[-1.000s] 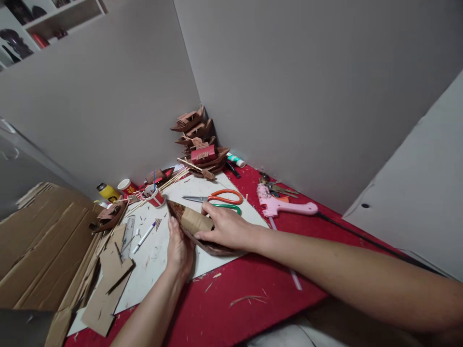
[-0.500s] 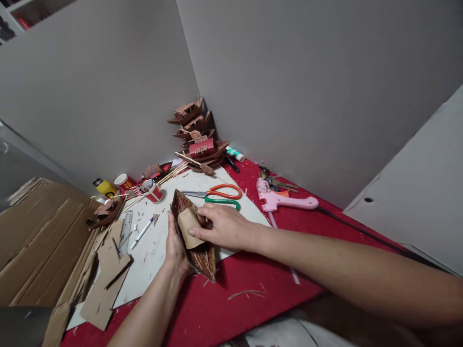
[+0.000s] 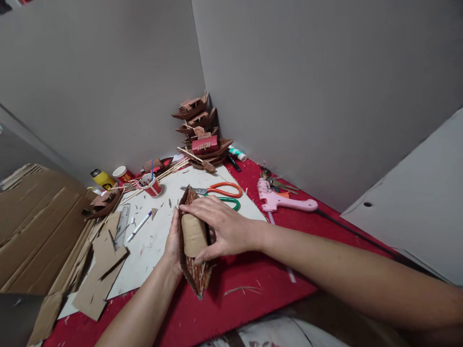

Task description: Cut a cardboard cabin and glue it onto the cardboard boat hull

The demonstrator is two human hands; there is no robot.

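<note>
Swung round in the head view since the first frame, from slanting to nearly straight near-to-far: boat (image 3: pixel 201 278), with tan card (image 3: pixel 194 236) seated inside. Held between both hands over the meeting of white sheet (image 3: pixel 162 205) and red tabletop (image 3: pixel 249 313); impossible to tell whether resting or lifted. Braced from outside by a curled left hand (image 3: pixel 174 246), probably against pressure from the right; fingers underneath hidden. Spanned by a spread right hand (image 3: pixel 224 225), with fingers across the card's far end and thumb at its near end, seemingly to keep it square between the sides. Just beyond, scissors (image 3: pixel 224 190), partly covered by the right hand; farther right, glue gun (image 3: pixel 287 203), likely parked there for easy reach. Against the corner, stacked boats (image 3: pixel 205 144), perhaps piled to save room.
</note>
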